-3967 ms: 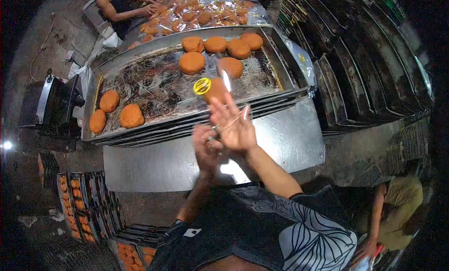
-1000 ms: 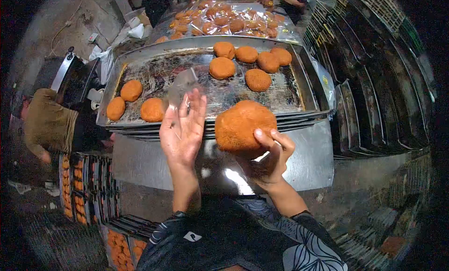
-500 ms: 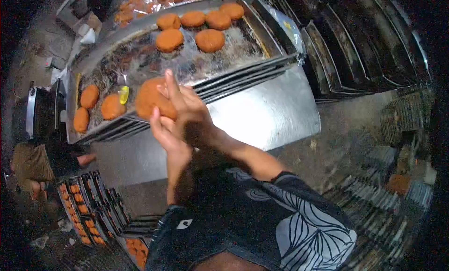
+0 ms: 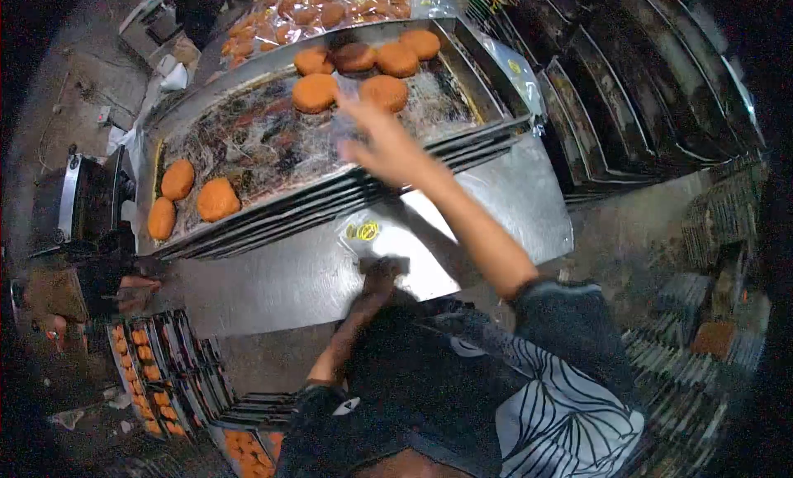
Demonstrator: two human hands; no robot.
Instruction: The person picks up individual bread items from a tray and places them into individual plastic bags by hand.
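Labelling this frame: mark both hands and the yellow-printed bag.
right hand [image 4: 382, 148]: head view, back of the hand.
left hand [image 4: 382, 273]: head view, knuckles.
yellow-printed bag [image 4: 364, 230]: head view, yellow print.

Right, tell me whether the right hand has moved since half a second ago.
Yes. The right hand has gone from the near edge of the tray out over it, toward the buns at its far side.

tray [image 4: 264, 148] middle seemingly bare, buns [image 4: 315, 92] crowding far end
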